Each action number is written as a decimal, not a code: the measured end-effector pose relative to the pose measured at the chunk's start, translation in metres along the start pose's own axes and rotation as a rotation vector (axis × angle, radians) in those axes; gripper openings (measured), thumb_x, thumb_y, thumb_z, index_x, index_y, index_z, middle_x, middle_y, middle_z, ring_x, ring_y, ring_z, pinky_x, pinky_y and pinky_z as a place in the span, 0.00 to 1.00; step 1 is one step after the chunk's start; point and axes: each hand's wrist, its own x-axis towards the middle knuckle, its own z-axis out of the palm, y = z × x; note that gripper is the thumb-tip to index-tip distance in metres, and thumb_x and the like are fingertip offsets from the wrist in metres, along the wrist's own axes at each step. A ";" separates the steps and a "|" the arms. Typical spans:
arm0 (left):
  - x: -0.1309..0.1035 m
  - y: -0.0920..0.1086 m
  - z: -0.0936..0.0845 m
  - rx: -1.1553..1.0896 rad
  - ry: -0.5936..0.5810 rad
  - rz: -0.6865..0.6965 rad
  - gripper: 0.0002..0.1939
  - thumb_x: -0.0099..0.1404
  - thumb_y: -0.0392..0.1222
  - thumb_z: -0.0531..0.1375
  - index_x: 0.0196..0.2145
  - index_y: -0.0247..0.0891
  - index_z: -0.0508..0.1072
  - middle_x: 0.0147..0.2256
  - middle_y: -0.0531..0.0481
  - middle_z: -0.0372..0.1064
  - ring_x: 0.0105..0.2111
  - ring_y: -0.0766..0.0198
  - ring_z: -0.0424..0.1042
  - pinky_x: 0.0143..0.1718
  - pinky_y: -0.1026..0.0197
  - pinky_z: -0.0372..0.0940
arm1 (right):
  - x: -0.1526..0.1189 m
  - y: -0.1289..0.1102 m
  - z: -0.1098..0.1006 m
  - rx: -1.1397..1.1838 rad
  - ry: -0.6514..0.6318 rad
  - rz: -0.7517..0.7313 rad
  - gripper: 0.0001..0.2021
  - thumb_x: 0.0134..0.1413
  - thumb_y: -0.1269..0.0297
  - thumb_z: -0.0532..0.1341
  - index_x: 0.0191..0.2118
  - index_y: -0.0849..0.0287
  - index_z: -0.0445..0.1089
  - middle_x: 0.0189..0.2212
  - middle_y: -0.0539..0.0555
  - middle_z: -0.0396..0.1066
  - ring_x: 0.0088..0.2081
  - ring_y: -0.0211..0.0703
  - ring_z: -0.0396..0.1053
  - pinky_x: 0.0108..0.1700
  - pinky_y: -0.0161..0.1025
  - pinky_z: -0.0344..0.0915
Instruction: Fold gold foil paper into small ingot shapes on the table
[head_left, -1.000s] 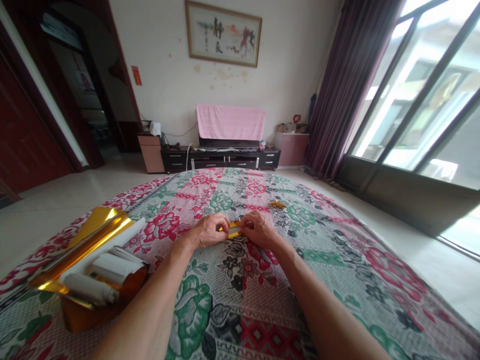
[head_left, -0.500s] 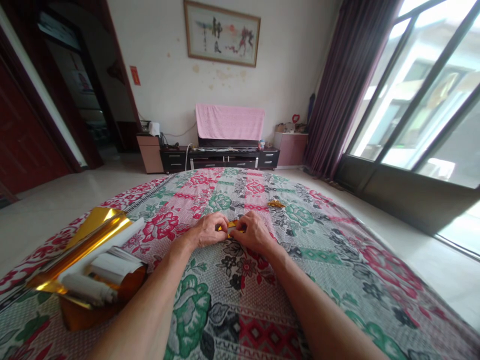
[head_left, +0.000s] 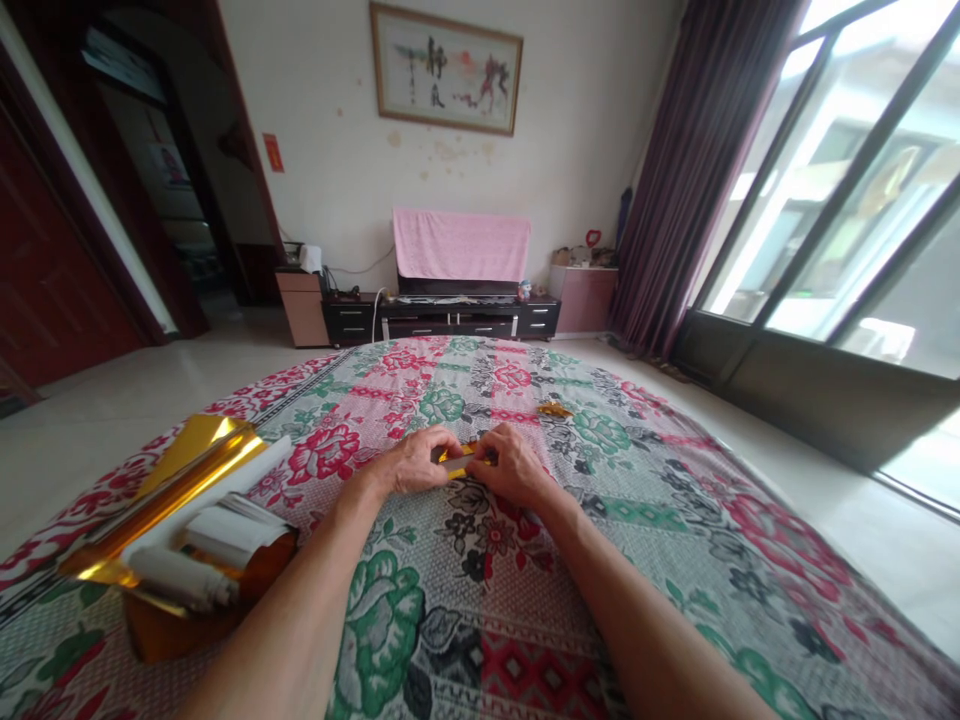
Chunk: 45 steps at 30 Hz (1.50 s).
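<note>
Pinching a small strip of gold foil paper (head_left: 459, 461) from both ends, the left hand (head_left: 411, 462) and the right hand (head_left: 512, 466) meet knuckle to knuckle over the flowered cloth (head_left: 480, 600) that covers the counter. The strip lies between them with its long axis running left to right, roughly level, so each hand has one end of it under its fingertips. Both hands are curled narrow, fingers bent down onto the paper; only the middle part of the strip shows in the gap between them, and whether the ends are folded under cannot be told. Neither hand is the nearer: the paper sits at the meeting point, touching both, resting on or just above the cloth.

Further away from the person, well apart from the hands, a second small gold piece (head_left: 555, 409) lies alone on the cloth. Off to the left, near the counter's edge, stands a stack of gold foil sheets (head_left: 169, 495) with rolled white paper (head_left: 191, 560) lying on it, closer to the left forearm than to anything else.
</note>
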 end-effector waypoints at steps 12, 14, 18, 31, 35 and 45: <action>-0.001 -0.012 -0.002 0.064 0.307 -0.057 0.08 0.48 0.31 0.56 0.22 0.38 0.75 0.32 0.50 0.73 0.32 0.65 0.70 0.34 0.65 0.66 | 0.002 0.002 0.002 -0.035 0.013 -0.027 0.04 0.44 0.67 0.64 0.24 0.59 0.68 0.29 0.51 0.64 0.33 0.38 0.62 0.38 0.34 0.59; -0.002 -0.011 -0.001 0.078 0.264 -0.036 0.09 0.49 0.30 0.56 0.23 0.38 0.76 0.32 0.50 0.73 0.33 0.66 0.71 0.34 0.66 0.66 | 0.002 0.001 0.002 -0.038 0.016 -0.029 0.04 0.44 0.67 0.64 0.24 0.59 0.69 0.28 0.51 0.64 0.33 0.38 0.62 0.38 0.34 0.59; -0.002 -0.013 0.001 0.108 0.231 -0.014 0.08 0.50 0.32 0.58 0.24 0.39 0.78 0.32 0.50 0.72 0.33 0.66 0.70 0.35 0.65 0.66 | 0.001 -0.002 0.000 -0.045 0.003 -0.037 0.03 0.45 0.68 0.63 0.24 0.60 0.69 0.28 0.52 0.65 0.33 0.38 0.62 0.38 0.33 0.58; -0.001 -0.010 -0.003 0.112 0.170 -0.059 0.04 0.48 0.34 0.61 0.24 0.39 0.76 0.33 0.51 0.70 0.35 0.65 0.69 0.41 0.64 0.64 | 0.001 -0.027 -0.009 -0.160 -0.226 -0.335 0.12 0.47 0.77 0.55 0.32 0.57 0.74 0.30 0.52 0.68 0.34 0.38 0.64 0.40 0.35 0.57; -0.001 -0.011 -0.002 0.107 0.177 -0.061 0.04 0.49 0.35 0.61 0.24 0.38 0.76 0.33 0.50 0.71 0.35 0.65 0.69 0.41 0.64 0.64 | 0.001 -0.026 -0.006 -0.058 -0.231 -0.363 0.10 0.50 0.74 0.56 0.33 0.59 0.74 0.30 0.53 0.69 0.35 0.37 0.65 0.39 0.33 0.59; 0.000 -0.016 -0.004 0.114 0.152 -0.016 0.10 0.54 0.33 0.57 0.26 0.39 0.78 0.33 0.50 0.72 0.36 0.65 0.69 0.40 0.65 0.64 | 0.006 -0.026 -0.010 -0.030 -0.276 -0.323 0.09 0.53 0.71 0.57 0.34 0.55 0.76 0.31 0.51 0.70 0.35 0.35 0.65 0.36 0.31 0.58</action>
